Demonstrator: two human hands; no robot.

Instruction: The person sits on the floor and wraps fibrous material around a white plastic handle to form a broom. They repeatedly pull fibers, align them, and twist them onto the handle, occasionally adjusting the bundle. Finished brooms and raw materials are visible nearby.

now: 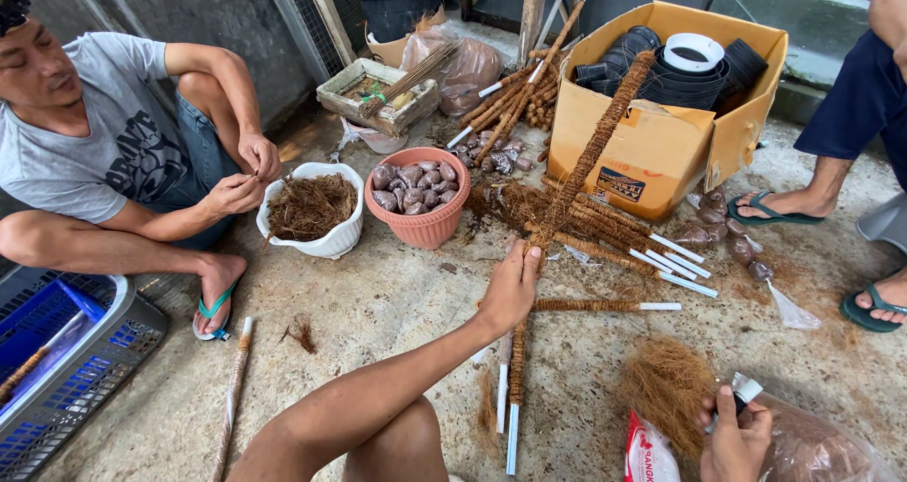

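Gripping the near end of a long coir-wrapped pole point(590, 151), the left hand point(510, 288) is closed around it over the concrete floor point(378, 312); the pole runs away from the hand, up and to the right, its far end leaning on the cardboard box point(652, 151). The right hand point(735, 437) sits nearer the body at lower right, fingers curled on the neck of a clear bag point(812, 449) beside a loose tuft of coir point(666, 383). More wrapped poles point(605, 232) with white pipe ends lie in a pile just past the left hand, and two lie lengthwise below it. The box holds stacked black pots point(694, 76). A pink pot point(420, 217) holds brownish lumps, and a white tub point(326, 241) holds coir fibre, where another seated person's hands point(246, 175) work.
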